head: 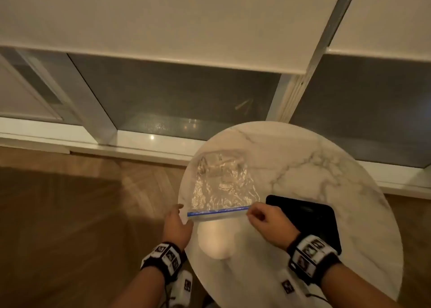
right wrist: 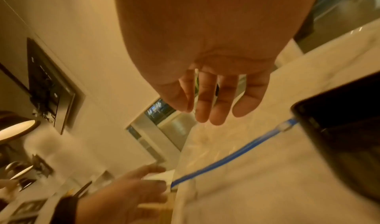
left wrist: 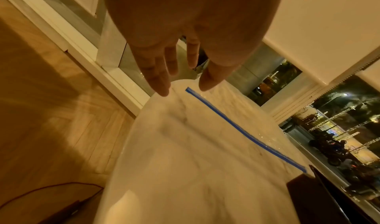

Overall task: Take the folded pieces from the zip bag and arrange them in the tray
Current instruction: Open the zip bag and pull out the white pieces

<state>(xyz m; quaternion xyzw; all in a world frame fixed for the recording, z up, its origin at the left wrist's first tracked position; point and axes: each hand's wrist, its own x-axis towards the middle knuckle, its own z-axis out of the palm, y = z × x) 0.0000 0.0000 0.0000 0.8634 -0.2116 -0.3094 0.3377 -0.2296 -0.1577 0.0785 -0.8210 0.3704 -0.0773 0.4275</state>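
Note:
A clear zip bag [head: 221, 186] lies flat on the round marble table [head: 314, 167], its blue zip strip [head: 217, 212] towards me. Its contents are too pale and crinkled to make out. The black tray [head: 310, 216] sits just right of the bag. My left hand [head: 182, 214] hovers at the zip's left end by the table's edge, fingers straight and apart, holding nothing [left wrist: 184, 87]. My right hand [head: 254, 214] is at the zip's right end beside the tray. Its fingers hang loose above the strip [right wrist: 232, 156] and grip nothing [right wrist: 205, 115].
The table's left rim runs right under my left hand, with wooden floor [head: 70, 214] below. A low window sill [head: 140, 149] and glass stand behind the table. A thin cable [left wrist: 51, 190] lies on the floor. Bare marble spreads beyond the tray [right wrist: 345, 130].

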